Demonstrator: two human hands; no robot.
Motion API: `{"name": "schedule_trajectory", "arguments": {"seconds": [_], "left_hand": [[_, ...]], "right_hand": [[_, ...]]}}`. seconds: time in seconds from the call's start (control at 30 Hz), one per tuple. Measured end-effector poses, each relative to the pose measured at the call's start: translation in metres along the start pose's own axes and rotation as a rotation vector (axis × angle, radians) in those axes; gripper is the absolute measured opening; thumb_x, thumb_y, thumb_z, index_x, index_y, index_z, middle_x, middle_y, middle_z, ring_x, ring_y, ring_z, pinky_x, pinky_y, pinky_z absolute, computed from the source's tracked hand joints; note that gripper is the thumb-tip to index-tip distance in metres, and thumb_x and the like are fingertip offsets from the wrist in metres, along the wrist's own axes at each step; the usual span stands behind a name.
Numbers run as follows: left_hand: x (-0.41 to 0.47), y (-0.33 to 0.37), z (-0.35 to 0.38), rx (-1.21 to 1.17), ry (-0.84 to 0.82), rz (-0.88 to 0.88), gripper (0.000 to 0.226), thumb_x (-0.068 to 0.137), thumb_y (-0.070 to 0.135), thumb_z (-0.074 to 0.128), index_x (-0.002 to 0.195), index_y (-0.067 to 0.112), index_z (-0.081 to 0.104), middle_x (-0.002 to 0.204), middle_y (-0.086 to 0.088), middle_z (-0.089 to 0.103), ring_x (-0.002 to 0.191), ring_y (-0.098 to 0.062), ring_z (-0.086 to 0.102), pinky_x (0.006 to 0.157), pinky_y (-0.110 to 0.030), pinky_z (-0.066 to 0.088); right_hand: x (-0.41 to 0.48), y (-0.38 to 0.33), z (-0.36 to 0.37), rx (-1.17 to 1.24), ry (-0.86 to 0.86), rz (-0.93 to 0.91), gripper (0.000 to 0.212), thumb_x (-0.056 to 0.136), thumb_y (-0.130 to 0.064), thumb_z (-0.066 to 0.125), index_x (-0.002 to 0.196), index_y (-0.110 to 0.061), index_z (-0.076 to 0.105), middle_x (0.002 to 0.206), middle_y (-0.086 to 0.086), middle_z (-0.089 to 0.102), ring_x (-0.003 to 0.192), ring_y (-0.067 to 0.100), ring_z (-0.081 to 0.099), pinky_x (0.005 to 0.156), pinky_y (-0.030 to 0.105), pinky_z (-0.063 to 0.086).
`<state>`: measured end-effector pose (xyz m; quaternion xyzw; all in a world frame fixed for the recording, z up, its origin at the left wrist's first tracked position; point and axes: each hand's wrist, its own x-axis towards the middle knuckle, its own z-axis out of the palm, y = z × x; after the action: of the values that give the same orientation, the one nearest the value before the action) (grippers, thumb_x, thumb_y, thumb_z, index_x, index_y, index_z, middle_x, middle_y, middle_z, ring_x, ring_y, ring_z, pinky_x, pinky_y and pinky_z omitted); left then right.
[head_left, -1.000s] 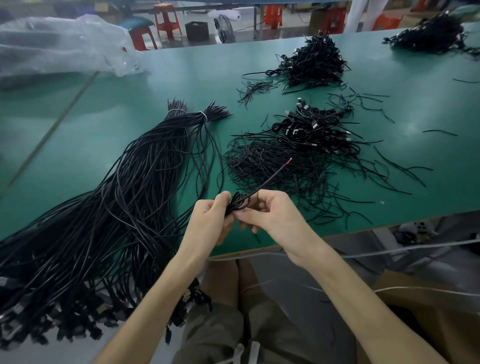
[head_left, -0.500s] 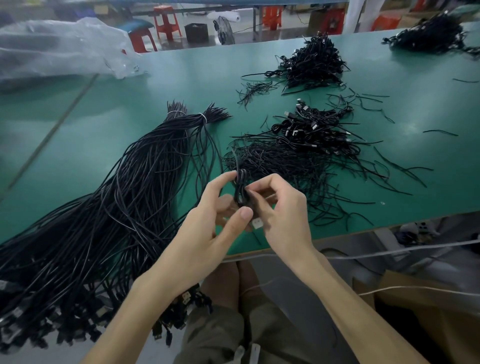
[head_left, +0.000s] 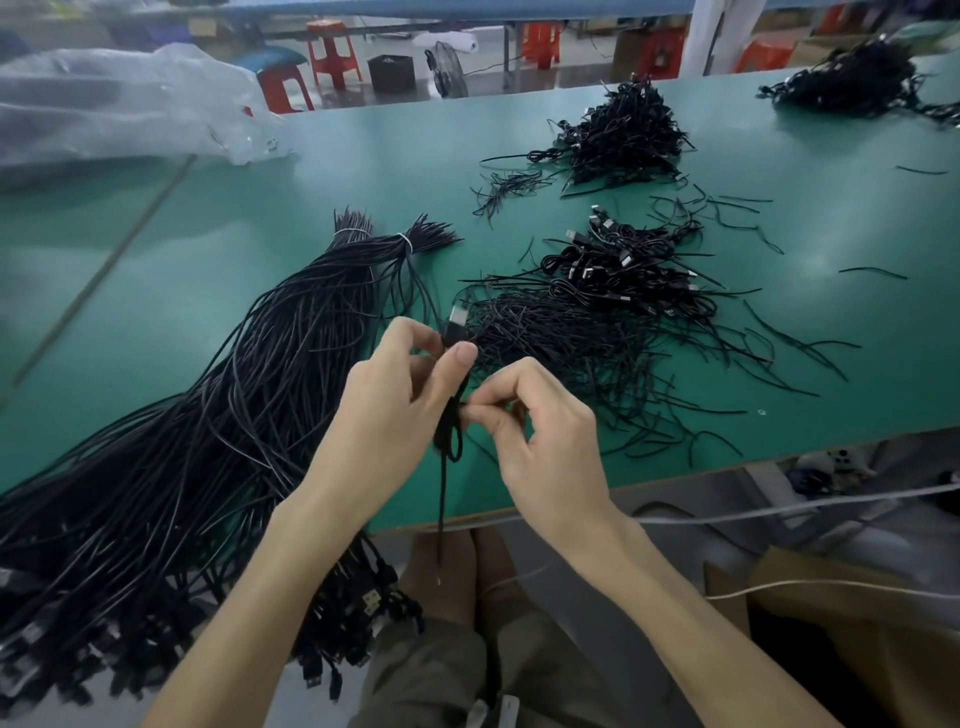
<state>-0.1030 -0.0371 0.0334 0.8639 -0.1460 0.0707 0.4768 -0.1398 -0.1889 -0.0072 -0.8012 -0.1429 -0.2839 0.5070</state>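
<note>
The left hand (head_left: 395, 415) grips the folded cable (head_left: 450, 434) below its plug (head_left: 457, 318), above the near edge of the surface (head_left: 260, 208); the right hand (head_left: 545, 441) pinches its middle; I judge this the binding step; next, the hanging tail (head_left: 441, 519) needs tight wrapping.

Both bare forearms rise from the bottom edge and converge at the centre of the frame. The left hand (head_left: 395, 415) pinches a thin black cable (head_left: 450, 431) between thumb and forefinger. The right hand (head_left: 545, 441), just right of it, pinches the same cable lower down, its other fingers curled.
</note>
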Motion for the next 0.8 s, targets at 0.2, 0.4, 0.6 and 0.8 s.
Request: {"name": "schedule_trajectory", "arguments": {"seconds": [0.2, 0.4, 0.6, 0.8], "left_hand": [[0.004, -0.006, -0.007, -0.276, -0.066, -0.072, 0.017, 0.108, 0.025, 0.051, 0.115, 0.012, 0.060, 0.054, -0.012, 0.061, 0.040, -0.023, 0.056, 0.043, -0.025, 0.046], [0.000, -0.018, -0.010, -0.087, -0.311, 0.112, 0.026, 0.093, 0.016, 0.072, 0.118, 0.023, 0.067, 0.098, -0.004, 0.064, 0.085, -0.019, 0.064, 0.074, -0.032, 0.053], [0.002, -0.012, -0.002, 0.106, -0.223, 0.176, 0.032, 0.096, 0.059, 0.049, 0.077, 0.034, 0.054, 0.071, 0.009, 0.060, 0.060, -0.008, 0.054, 0.055, -0.016, 0.039], [0.003, -0.008, -0.003, -0.252, -0.441, -0.233, 0.053, 0.110, 0.038, 0.044, 0.065, 0.010, 0.049, 0.049, -0.003, 0.048, 0.044, -0.023, 0.043, 0.049, -0.030, 0.037]], "right_hand": [[0.007, -0.001, 0.001, 0.031, 0.049, 0.052, 0.011, 0.092, 0.004, 0.070, 0.088, -0.004, 0.063, 0.085, -0.003, 0.062, 0.083, 0.001, 0.060, 0.075, 0.013, 0.045], [0.005, 0.002, -0.005, 0.057, 0.114, 0.168, 0.007, 0.093, -0.001, 0.071, 0.088, -0.005, 0.067, 0.084, -0.005, 0.065, 0.080, 0.003, 0.060, 0.072, 0.010, 0.043], [0.006, 0.002, -0.007, 0.031, 0.068, 0.170, 0.009, 0.093, 0.003, 0.069, 0.088, -0.002, 0.064, 0.084, 0.000, 0.064, 0.081, 0.003, 0.061, 0.073, 0.010, 0.044], [0.007, 0.004, -0.007, -0.161, 0.014, -0.078, 0.013, 0.090, 0.011, 0.066, 0.085, 0.000, 0.062, 0.085, 0.005, 0.060, 0.080, 0.018, 0.058, 0.075, 0.027, 0.052]]}}
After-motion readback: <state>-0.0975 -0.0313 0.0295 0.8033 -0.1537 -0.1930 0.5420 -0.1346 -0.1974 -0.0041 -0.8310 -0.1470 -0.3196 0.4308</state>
